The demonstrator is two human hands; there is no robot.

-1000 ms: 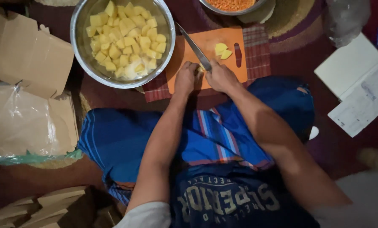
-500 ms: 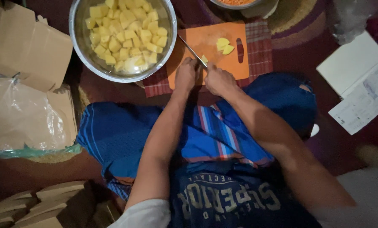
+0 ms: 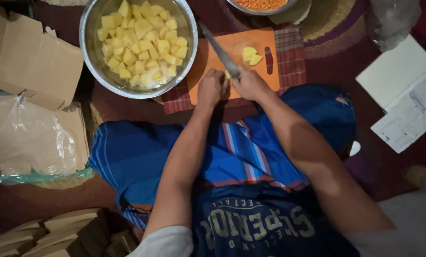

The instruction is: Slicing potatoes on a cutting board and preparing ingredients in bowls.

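Note:
An orange cutting board [image 3: 255, 43] lies on a checked cloth [image 3: 289, 62] in front of my crossed legs. My right hand [image 3: 250, 85] grips a long knife [image 3: 220, 50], its blade pointing up and left across the board. My left hand [image 3: 212, 88] is closed on a small yellow potato piece [image 3: 227, 74] at the board's near edge, right beside the knife. Two cut potato pieces [image 3: 251, 55] rest farther back on the board. A steel bowl [image 3: 91, 57] full of yellow potato cubes stands to the left of the board.
Flat cardboard boxes [image 3: 32, 62] and a clear plastic bag [image 3: 27, 143] lie at the left. More cardboard [image 3: 46, 233] is stacked at bottom left. An open booklet [image 3: 408, 95] lies at the right. A second bowl of orange grains [image 3: 263, 4] is at the top.
Both hands stay together at the board's near edge. The knife blade has tilted slightly over the potato piece; the view has shifted a little.

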